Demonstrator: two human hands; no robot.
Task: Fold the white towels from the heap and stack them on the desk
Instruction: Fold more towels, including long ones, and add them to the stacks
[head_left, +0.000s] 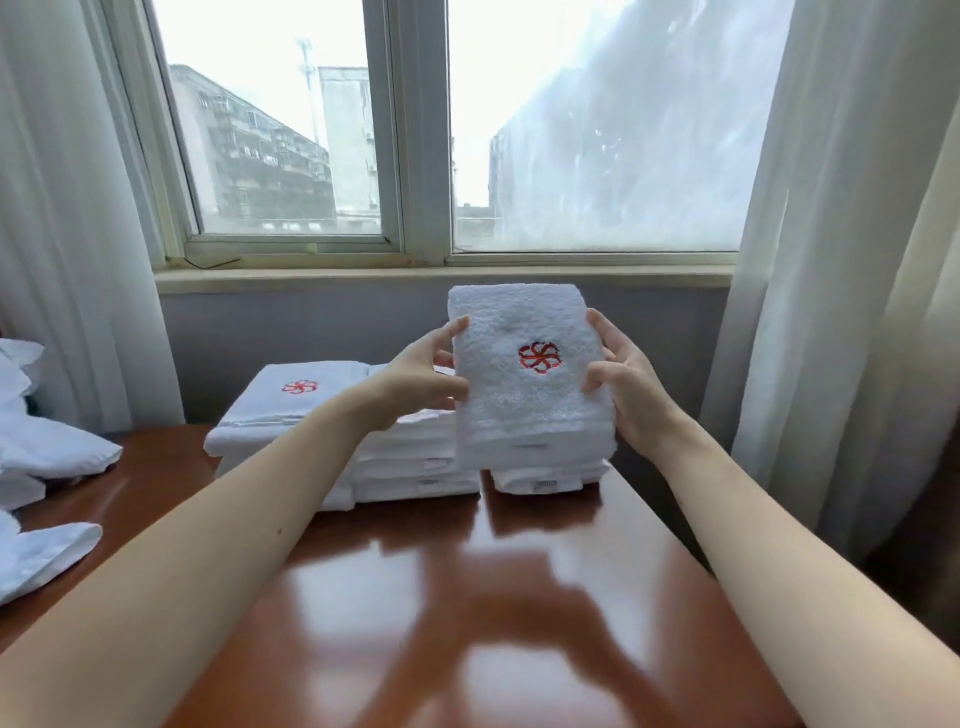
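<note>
Views: one, worn on the person's head.
Facing: forward and a little down, across the desk (467, 597) to the window (405, 130) straight ahead.
Nearness: close in; forearms enter from the bottom corners, left hand (421, 382) and right hand (623, 384) holding the folded towel (524, 322) at mid-frame.
Lens: wide; curtains (831, 260) lean inward at both edges.

The folded towel (519, 415) is white terry with a red swirled emblem (539, 357) stitched at its middle. The stacked towels (415, 486) are white too, the top left one bearing the same red mark. The desk (467, 597) is glossy reddish brown, the curtains (831, 260) white, the wall (311, 322) grey
</note>
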